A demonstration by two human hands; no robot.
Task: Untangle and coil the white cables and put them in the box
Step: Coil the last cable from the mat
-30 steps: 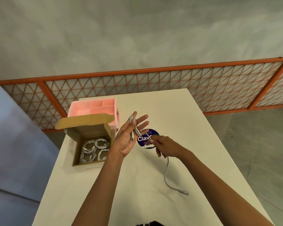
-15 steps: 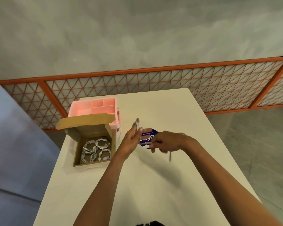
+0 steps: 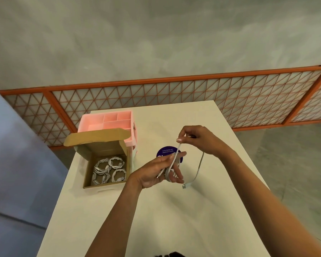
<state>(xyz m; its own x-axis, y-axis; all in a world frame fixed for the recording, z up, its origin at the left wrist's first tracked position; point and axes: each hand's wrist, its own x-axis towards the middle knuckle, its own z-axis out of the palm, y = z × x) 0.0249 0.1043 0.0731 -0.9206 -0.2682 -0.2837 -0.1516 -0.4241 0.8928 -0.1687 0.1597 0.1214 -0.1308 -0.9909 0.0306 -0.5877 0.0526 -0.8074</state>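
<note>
Winding the white cable (image 3: 200, 166) round the left hand (image 3: 156, 172), feeding it down from the right hand (image 3: 198, 138) just above the fingertips. Could lose the whole coil off the ends of those fingers (image 3: 178, 179) with one hard tug from above, held on as it is by light tension alone. Could also snag the free tail, hanging down right of the fingers with its plug at or just over the table (image 3: 174, 219); cannot tell which. Left fingers stretched out and barely bent, not clenched, carrying several turns wrapped round them, one plug poking out on the palm side. Right thumb and forefinger pinched on the strand, other fingers curled in behind. Box (image 3: 104, 148) well left of the fingers, flap up, holding finished coils (image 3: 107, 170) already.
</note>
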